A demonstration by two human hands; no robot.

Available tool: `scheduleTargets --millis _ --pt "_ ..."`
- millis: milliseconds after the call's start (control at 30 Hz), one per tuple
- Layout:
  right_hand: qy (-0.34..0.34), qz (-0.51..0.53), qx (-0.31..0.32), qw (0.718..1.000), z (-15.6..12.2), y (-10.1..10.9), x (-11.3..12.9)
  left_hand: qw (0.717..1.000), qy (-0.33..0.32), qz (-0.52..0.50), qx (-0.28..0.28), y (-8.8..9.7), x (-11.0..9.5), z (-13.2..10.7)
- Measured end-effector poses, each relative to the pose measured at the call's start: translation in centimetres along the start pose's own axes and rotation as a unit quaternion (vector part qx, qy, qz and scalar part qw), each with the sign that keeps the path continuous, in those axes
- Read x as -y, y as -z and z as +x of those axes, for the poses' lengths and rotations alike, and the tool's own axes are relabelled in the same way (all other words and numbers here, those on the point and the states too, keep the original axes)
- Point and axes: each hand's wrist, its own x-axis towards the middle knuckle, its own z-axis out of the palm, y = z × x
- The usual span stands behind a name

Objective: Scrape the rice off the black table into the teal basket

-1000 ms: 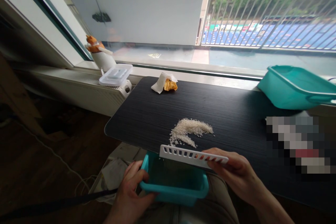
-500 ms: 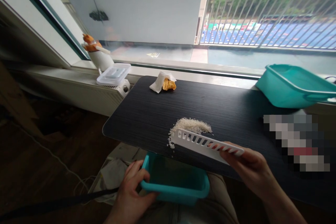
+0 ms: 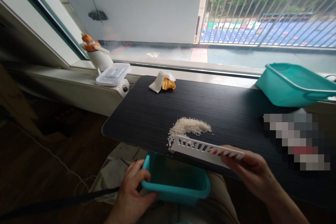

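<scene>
My right hand (image 3: 248, 166) grips the right end of a white slotted plastic strip (image 3: 194, 150), held over the front edge of the dark table (image 3: 131, 112). Just behind the strip lies a curved heap of white rice grains (image 3: 190, 125), with loose grains trailing down its left side to the strip's far end. Below the table edge, my left hand (image 3: 135, 185) is closed round the left rim of a teal plastic bin (image 3: 181, 194). The inside of that bin is dark, so its contents cannot be made out.
A second teal bin (image 3: 291, 87) stands at the table's back right. Near the back edge sits a crumpled tissue (image 3: 158, 82) with an orange-brown piece (image 3: 168, 84). A clear plastic lid (image 3: 114, 74) rests on the radiator (image 3: 86, 94). A blurred-out item (image 3: 296, 141) lies at right.
The white slotted strip has come slightly toward me, away from the rice heap, exposing more grains behind it. My left hand and the bin have stayed nearly in place.
</scene>
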Motion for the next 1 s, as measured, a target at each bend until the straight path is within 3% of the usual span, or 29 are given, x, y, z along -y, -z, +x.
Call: scheduleTargets --millis 233,400,600,800,1000 --pt "-0.015 0.007 -0.038 0.999 -0.3 -0.1 -0.5 1.0 0.004 -0.001 0.02 -0.1 0.2 -0.3" --pt "-0.016 0.028 0.016 0.999 -0.4 -0.4 0.1 1.0 -0.001 0.0 0.024 0.0 0.2 -0.2" --pt "-0.023 0.051 -0.025 0.998 0.0 -1.0 0.0 1.0 -0.006 -0.004 0.001 0.0 -0.2 -0.2" --pt "-0.015 0.045 0.018 0.999 0.1 -0.9 -0.3 1.0 0.0 -0.011 0.006 -0.1 -0.2 -0.2" --pt "-0.008 0.048 -0.032 0.998 0.6 -1.1 -0.5 1.0 0.0 -0.006 -0.014 -0.2 -0.3 0.0"
